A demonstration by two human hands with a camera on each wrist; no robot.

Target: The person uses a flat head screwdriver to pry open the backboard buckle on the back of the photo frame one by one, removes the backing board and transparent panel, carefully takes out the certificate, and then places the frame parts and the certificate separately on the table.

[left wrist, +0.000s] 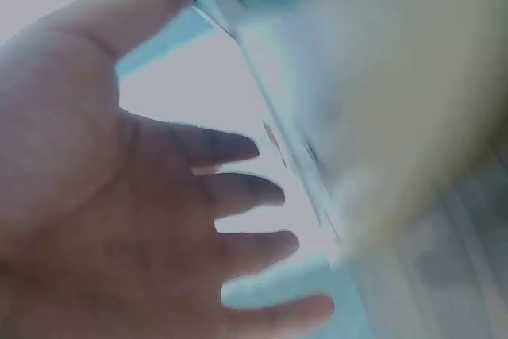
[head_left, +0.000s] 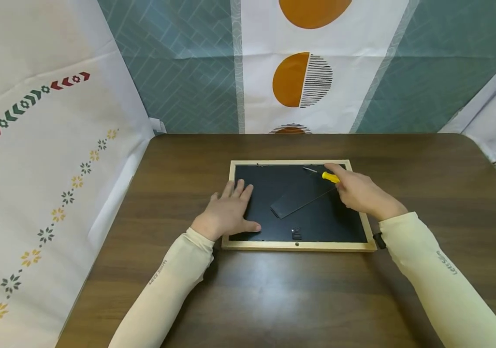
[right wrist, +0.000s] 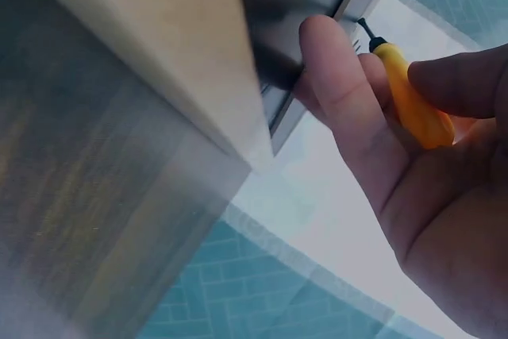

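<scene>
A light wooden picture frame [head_left: 265,245] lies with its black backing board [head_left: 261,176] facing up. A dark flap stand [head_left: 289,205] slants across the board. My left hand [head_left: 226,215] rests with spread, straight fingers on the left rim and board; the left wrist view shows its palm side and fingers apart. At the upper right of the frame, my right hand [head_left: 357,193] grips a screwdriver [head_left: 330,177] by its yellow handle. Its metal shaft points left over the board near the top rim. In the right wrist view, thumb and fingers close round the yellow handle.
The frame lies on a brown wooden table [head_left: 274,299]. Near the frame's lower rim is a small dark metal fitting [head_left: 296,234] on the board. A patterned cloth [head_left: 187,72] hangs behind the table, and a white cloth [head_left: 35,159] hangs along the left side.
</scene>
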